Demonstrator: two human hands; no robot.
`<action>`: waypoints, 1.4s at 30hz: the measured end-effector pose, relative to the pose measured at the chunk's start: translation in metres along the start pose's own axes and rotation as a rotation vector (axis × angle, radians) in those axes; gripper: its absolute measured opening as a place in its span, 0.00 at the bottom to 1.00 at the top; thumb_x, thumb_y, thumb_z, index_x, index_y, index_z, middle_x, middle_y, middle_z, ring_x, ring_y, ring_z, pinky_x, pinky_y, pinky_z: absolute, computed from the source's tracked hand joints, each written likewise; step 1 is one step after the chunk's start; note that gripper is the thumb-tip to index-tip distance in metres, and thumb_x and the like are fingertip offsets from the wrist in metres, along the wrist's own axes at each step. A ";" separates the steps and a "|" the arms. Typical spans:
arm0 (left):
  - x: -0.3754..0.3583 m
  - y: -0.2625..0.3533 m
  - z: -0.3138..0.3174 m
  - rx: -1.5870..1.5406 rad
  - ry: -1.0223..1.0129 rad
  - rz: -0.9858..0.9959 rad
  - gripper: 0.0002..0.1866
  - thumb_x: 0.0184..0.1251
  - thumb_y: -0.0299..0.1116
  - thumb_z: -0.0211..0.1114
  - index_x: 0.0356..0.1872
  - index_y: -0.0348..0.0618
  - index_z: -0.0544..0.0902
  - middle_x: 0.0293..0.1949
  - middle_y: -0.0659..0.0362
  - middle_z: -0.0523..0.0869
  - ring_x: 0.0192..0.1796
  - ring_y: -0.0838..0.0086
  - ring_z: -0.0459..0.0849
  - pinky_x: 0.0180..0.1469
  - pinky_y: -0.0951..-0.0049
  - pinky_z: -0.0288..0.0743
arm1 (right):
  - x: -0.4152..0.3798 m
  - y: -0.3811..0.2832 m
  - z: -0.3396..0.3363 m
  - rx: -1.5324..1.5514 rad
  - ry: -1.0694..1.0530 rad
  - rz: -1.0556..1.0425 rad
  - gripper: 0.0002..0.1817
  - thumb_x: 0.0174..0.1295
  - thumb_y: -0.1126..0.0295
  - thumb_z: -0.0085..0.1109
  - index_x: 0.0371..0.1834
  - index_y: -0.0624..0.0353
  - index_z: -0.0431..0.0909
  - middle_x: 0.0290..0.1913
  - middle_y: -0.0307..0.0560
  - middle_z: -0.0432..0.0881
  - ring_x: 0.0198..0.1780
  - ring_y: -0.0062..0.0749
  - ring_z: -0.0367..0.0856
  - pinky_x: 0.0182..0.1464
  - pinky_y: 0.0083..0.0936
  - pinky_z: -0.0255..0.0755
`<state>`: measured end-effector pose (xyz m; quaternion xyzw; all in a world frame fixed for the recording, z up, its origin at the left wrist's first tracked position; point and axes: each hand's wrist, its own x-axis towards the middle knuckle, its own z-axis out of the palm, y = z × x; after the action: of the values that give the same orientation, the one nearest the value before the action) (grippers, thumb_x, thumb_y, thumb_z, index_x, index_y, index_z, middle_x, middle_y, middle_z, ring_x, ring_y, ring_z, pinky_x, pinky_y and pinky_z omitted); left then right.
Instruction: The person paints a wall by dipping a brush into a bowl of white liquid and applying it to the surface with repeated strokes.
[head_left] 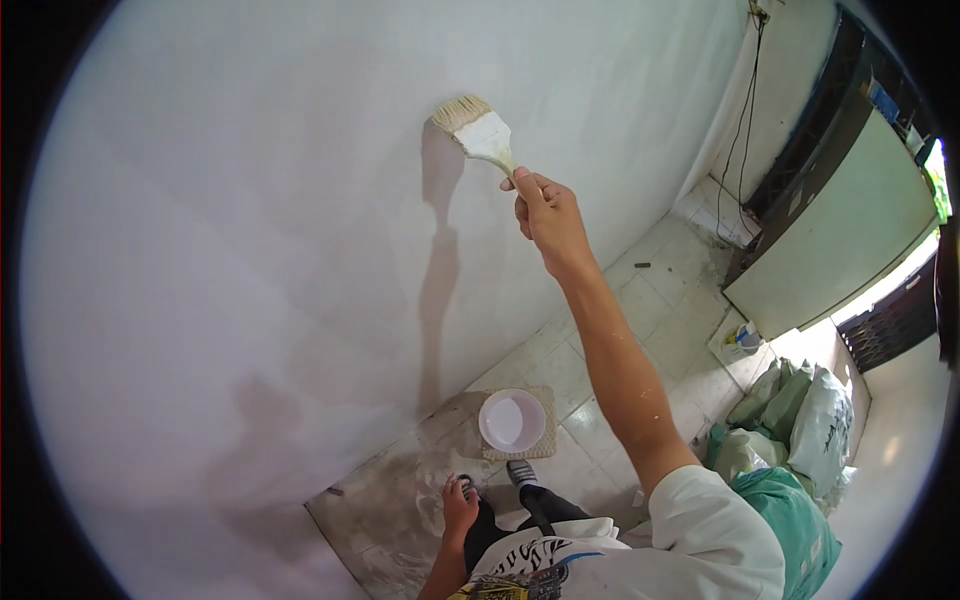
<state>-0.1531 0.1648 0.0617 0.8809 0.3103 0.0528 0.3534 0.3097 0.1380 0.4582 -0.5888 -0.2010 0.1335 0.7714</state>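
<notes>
My right hand [545, 205] is closed round the handle of a wide paintbrush [487, 134], my arm stretched out toward the white wall [290, 210]. Pale bristles point up and left at the wall, and the brush throws a long shadow down it. White paint coats the flat part above the handle. Low down, my left hand [460, 508] hangs in front of my leg, holding nothing that shows, its fingers loosely bent and apart. A round tub [541, 424] of white liquid stands on the floor near my feet, on a woven-looking mat [546, 450].
Pale floor tiles [590, 430] run along the wall's foot, with smears and small debris. Filled sacks [820, 430] are piled on the right beside a green bag [795, 530]. Farther off are a small bucket [742, 342], a large pale panel [850, 220] and hanging cables [748, 110].
</notes>
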 end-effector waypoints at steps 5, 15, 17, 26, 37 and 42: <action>0.003 0.005 -0.004 0.018 -0.006 -0.008 0.16 0.60 0.32 0.64 0.48 0.38 0.78 0.63 0.39 0.71 0.66 0.45 0.68 0.66 0.52 0.64 | -0.011 0.178 -0.002 -0.145 0.086 0.060 0.22 0.71 0.51 0.52 0.33 0.59 0.82 0.16 0.30 0.65 0.18 0.13 0.58 0.21 0.18 0.50; 0.001 0.005 0.015 -0.007 -0.130 -0.038 0.17 0.66 0.34 0.61 0.52 0.37 0.76 0.61 0.42 0.74 0.65 0.48 0.70 0.67 0.54 0.63 | -0.205 0.335 -0.119 -1.127 -0.416 0.440 0.22 0.63 0.54 0.54 0.36 0.65 0.86 0.35 0.64 0.85 0.41 0.55 0.84 0.47 0.44 0.76; 0.001 0.005 0.021 -0.036 -0.182 -0.001 0.16 0.65 0.33 0.60 0.51 0.36 0.75 0.59 0.42 0.75 0.63 0.48 0.71 0.65 0.54 0.66 | -0.225 0.351 -0.115 -1.209 -0.526 0.621 0.20 0.62 0.57 0.52 0.38 0.64 0.84 0.41 0.62 0.84 0.45 0.56 0.84 0.51 0.44 0.77; -0.024 -0.010 0.036 -0.080 -0.251 -0.106 0.15 0.68 0.32 0.59 0.51 0.37 0.75 0.59 0.44 0.75 0.62 0.49 0.73 0.64 0.55 0.68 | -0.274 0.488 -0.087 -1.318 -0.570 0.748 0.18 0.65 0.59 0.48 0.40 0.61 0.82 0.39 0.61 0.85 0.44 0.56 0.84 0.49 0.46 0.78; -0.047 -0.053 0.007 -0.039 -0.236 -0.179 0.15 0.68 0.33 0.59 0.52 0.38 0.74 0.59 0.43 0.75 0.63 0.49 0.72 0.66 0.55 0.66 | -0.294 0.495 -0.086 -1.337 -0.451 0.683 0.18 0.67 0.57 0.48 0.40 0.60 0.81 0.34 0.61 0.85 0.38 0.57 0.85 0.43 0.49 0.78; -0.035 -0.052 -0.003 -0.046 -0.212 -0.125 0.16 0.67 0.33 0.59 0.52 0.37 0.75 0.58 0.43 0.76 0.64 0.49 0.72 0.66 0.55 0.65 | -0.317 0.414 -0.085 -1.349 -0.366 0.606 0.17 0.69 0.56 0.47 0.46 0.59 0.75 0.29 0.61 0.84 0.32 0.57 0.84 0.34 0.49 0.78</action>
<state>-0.2089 0.1748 0.0338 0.8523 0.3242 -0.0555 0.4067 0.0819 0.0369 -0.0081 -0.9305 -0.1933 0.2833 0.1284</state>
